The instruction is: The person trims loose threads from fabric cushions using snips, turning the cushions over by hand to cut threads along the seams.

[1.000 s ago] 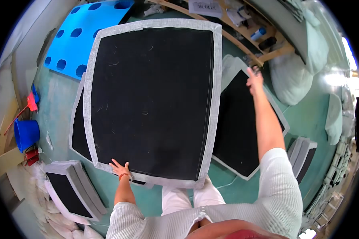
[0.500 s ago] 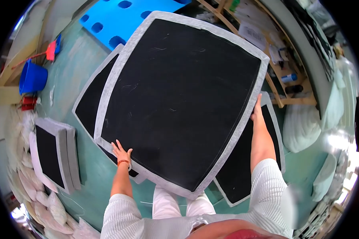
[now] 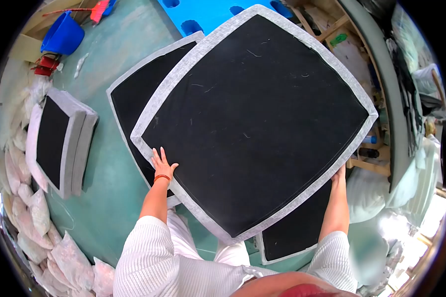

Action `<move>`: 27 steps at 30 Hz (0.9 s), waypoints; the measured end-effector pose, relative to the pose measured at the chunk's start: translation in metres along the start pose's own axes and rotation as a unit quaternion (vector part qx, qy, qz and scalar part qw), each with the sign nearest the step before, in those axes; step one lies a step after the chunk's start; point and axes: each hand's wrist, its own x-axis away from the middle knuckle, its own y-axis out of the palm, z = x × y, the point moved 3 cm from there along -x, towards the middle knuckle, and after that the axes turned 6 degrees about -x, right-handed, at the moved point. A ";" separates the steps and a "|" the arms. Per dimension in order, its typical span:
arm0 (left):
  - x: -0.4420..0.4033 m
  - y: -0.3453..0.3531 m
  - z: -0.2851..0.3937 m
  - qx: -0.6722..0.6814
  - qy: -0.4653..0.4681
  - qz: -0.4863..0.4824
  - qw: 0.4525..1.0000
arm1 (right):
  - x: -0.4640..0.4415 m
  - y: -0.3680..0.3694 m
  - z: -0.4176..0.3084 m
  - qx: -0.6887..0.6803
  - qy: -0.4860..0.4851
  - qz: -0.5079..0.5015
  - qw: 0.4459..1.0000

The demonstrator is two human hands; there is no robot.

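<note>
Now the right hand (image 3: 339,174), clear a second ago, meets the large, square, grey-bordered black fabric panel (image 3: 257,123), grip too hidden to tell, opposite the splayed left hand (image 3: 164,167), suggesting two-handed control.

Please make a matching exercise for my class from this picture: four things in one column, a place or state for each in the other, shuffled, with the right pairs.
1. left hand
2. blue bucket
3. right hand
4. blue sheet

A. partly hidden at the edge of the large panel
B. at the top of the picture, dotted with dark holes
C. fingers spread in plain view against the large panel's grey border
D. near the picture's upper left corner

Right pairs: 1-C, 2-D, 3-A, 4-B
</note>
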 end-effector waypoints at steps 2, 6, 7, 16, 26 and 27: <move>-0.007 0.007 -0.008 0.017 0.015 -0.002 1.000 | 0.026 0.012 -0.007 0.015 -0.051 0.022 0.998; -0.022 0.026 -0.037 0.062 0.047 0.013 0.997 | 0.086 0.051 -0.020 0.048 -0.168 0.046 0.984; -0.025 0.026 -0.043 0.068 0.056 0.013 0.996 | 0.105 0.066 -0.024 0.057 -0.199 0.047 0.977; -0.043 -0.026 -0.103 0.196 -0.062 -0.196 0.959 | 0.291 0.309 -0.011 0.045 -0.308 -0.032 0.950; 0.151 -0.283 -0.157 0.392 0.296 -0.121 0.863 | 0.432 0.552 0.094 0.000 -0.386 -0.116 0.915; 0.179 -0.327 -0.156 0.405 0.359 -0.049 0.839 | 0.444 0.560 0.108 -0.012 -0.380 -0.124 0.916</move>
